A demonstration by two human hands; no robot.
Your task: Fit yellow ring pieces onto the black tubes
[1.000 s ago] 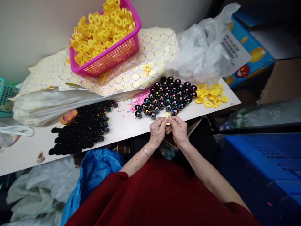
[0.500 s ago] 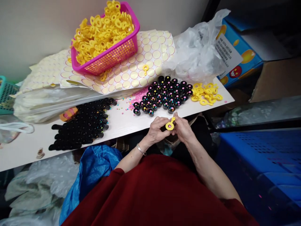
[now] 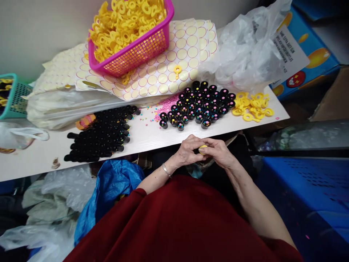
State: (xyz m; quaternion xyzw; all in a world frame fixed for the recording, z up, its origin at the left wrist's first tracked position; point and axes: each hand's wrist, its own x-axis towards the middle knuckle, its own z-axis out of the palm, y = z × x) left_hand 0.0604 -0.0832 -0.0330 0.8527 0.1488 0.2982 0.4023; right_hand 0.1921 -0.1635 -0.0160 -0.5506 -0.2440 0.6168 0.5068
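Note:
My left hand and my right hand meet just off the table's front edge. Their fingers are closed around a small yellow ring-shaped cap; the right thumb covers much of it, and anything under it is hidden. Beyond the hands stands a cluster of small black cups with coloured beads showing in their tops. Loose yellow ring caps lie in a pile to the right of the cups.
A pink basket heaped with yellow caps rests on sticker sheets. Black tubes lie left on the white table, near scattered pink beads. Plastic bags and a blue box are at right; a blue crate is below.
The yellow cap, earlier seen flat with its tab up, is now mostly covered by my right thumb and fingers. My hands have drawn closer together, and the camera view has shifted.

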